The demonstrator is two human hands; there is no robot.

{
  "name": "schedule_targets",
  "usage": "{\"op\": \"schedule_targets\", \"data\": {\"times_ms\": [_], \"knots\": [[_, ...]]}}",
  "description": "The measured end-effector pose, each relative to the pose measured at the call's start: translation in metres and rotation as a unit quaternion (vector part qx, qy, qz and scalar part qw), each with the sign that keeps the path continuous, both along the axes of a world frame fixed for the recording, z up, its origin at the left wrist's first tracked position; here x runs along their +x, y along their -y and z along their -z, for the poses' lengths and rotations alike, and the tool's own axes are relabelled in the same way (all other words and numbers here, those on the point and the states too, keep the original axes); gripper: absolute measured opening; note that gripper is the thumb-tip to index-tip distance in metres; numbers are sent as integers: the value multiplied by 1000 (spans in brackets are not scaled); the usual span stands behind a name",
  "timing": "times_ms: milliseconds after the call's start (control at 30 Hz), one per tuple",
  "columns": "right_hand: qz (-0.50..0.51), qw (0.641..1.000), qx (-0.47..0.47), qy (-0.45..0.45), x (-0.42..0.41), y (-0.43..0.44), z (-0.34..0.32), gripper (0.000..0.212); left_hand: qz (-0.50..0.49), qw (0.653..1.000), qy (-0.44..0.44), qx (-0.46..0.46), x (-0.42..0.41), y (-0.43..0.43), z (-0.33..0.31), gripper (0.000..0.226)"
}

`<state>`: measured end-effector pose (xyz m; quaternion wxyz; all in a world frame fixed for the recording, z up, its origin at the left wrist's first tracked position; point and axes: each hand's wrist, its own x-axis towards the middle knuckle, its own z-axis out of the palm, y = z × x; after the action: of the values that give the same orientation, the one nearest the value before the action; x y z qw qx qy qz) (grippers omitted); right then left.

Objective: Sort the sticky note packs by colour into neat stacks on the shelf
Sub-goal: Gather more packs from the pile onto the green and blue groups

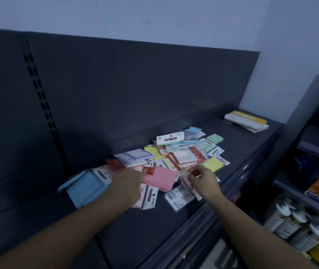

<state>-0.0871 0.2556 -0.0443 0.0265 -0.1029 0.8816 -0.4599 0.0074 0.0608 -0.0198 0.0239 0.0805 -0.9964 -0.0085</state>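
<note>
We see the sticky note packs lying in a loose, mixed heap on the dark shelf, unsorted. Our left grip hangs over the near left of the heap, its knuckles toward us and its fingers hidden, just beside a large pink pack. We cannot tell whether it holds anything. A blue pack lies to its left. Our right grip sits at the heap's near right edge, fingers curled narrow over a pale pink pack. Blur hides whether it is pinched. A yellow pack lies just beyond.
</note>
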Motion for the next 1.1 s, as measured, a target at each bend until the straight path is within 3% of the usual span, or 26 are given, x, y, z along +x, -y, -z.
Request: {"op": "schedule_targets", "data": {"times_ms": [133,200,300,467,567,733,867,1100], "knots": [[50,994,-90,34,-25,-6,-1,15,-23,991,-60,121,-28,1,-41,28],[66,991,-112,44,-41,-13,-2,19,-33,969,-62,237,-47,1,-51,29],[83,989,-116,43,-71,-29,-5,21,-61,871,-70,482,-76,-8,-50,24],[90,994,-64,26,-133,-66,-3,17,-156,748,-91,638,-127,-40,-16,14],[70,997,-11,6,-176,-88,-1,16,-210,697,-103,678,-161,-61,-1,16],[-11,989,143,-37,-248,-114,10,29,-248,685,-142,670,-215,-94,7,17],[-114,951,278,-71,-300,-111,17,49,-283,623,-160,712,-238,-107,9,18],[-295,860,410,-70,-360,-82,22,74,-293,620,-151,712,-240,-98,17,12]]}}
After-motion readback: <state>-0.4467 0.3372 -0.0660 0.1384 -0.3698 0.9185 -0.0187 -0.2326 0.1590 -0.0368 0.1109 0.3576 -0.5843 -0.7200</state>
